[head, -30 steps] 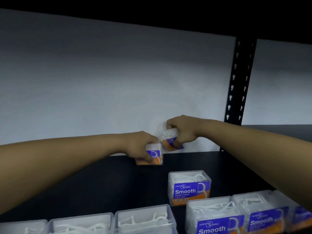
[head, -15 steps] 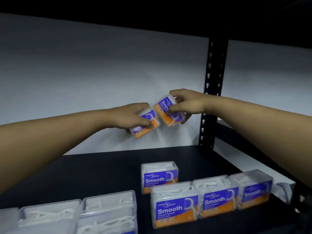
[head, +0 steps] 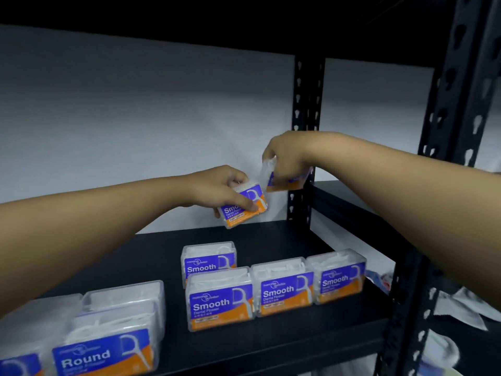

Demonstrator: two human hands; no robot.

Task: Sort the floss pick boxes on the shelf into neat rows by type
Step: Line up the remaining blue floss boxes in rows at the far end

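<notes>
Holding two Smooth boxes in the air above the shelf (head: pixel 271 240) back edge: our left hand (head: pixel 222 187) is closed on one box (head: pixel 245 206), tilted, label readable; our right hand (head: pixel 284 158) is wrapped round a second box (head: pixel 282 183), mostly hidden. They look like light, rigid, slick clear plastic, so pinch the side walls, not the lid. The Smooth row (head: pixel 273 289) sits at the front right edge, Round boxes (head: pixel 103 356) at the front left corner.

White back wall (head: pixel 135 126), black perforated uprights (head: pixel 307 109), crumpled wrappers (head: pixel 461 302) at right
</notes>
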